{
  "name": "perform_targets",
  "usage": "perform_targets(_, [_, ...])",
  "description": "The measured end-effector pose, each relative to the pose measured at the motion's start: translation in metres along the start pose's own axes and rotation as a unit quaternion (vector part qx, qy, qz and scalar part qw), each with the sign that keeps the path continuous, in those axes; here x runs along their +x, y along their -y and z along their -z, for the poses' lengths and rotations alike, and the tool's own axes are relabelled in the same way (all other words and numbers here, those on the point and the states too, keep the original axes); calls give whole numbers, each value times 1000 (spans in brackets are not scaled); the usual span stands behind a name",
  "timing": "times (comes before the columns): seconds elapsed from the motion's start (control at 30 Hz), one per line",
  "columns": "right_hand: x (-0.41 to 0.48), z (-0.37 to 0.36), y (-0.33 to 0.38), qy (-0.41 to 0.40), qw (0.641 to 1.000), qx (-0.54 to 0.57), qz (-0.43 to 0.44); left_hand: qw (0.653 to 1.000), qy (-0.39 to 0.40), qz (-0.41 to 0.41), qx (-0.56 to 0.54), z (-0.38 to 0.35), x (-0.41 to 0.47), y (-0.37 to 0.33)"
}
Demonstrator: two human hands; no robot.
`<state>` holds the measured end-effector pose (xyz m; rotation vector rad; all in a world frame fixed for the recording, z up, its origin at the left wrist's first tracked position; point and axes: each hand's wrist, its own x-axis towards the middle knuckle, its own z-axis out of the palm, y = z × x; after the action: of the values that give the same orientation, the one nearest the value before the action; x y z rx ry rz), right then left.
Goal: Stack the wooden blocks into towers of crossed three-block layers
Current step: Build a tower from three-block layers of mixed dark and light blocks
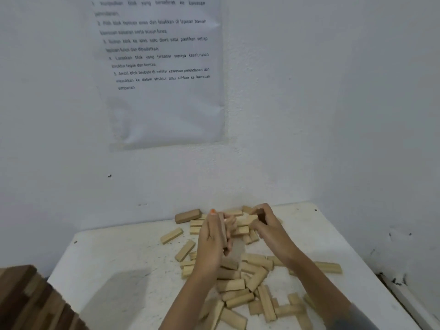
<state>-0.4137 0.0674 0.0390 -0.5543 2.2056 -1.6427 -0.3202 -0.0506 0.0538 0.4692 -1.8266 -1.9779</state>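
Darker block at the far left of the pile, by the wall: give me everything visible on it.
The darker block is a plain rectangular wooden bar, browner than the pale blocks nearby. It lies flat at the far edge of the white table, close to the wall. Its long axis runs roughly left to right, with the right end slightly farther back. That end reaches the nearest pale ones, but actual contact is unclear. Neither the left hand nor the right hand touches it.

Pale tan rectangular wooden blocks point(229, 285); one darker brown wooden block point(188, 216); speckled white surface point(114, 258); orange-painted fingernail point(212, 211).
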Motion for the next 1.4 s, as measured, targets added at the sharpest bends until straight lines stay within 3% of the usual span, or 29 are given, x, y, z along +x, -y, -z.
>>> perform_targets(0.13, [20, -43, 13, 18, 991, -69, 109, 996, -86, 28, 12, 46, 9, 0])
perform_targets(0.27, [46, -78, 9, 5, 979, -139, 151, 993, -107, 24, 49, 76, 9, 8])
perform_targets(0.5, [73, -121, 1, -32, 959, -251, 130, 989, -120, -23, 79, 95, 2, 16])
perform_targets(0.63, [70, -130, 3, -41, 911, -378, 164, 990, -117, -24, 79, 99, -2, 19])
perform_targets(0.9, [71, -137, 9, -37, 875, -434, 213, 987, -128, -39, 88, 111, -11, 19])
perform_targets(1.23, [61, -142, -2, -18, 895, -397, 200, 988, -144, -24, 58, 116, -18, 18])
perform_targets(1.4, [32, -139, 19, -59, 975, -156, 146, 985, -161, -39, 49, 116, -26, 12])
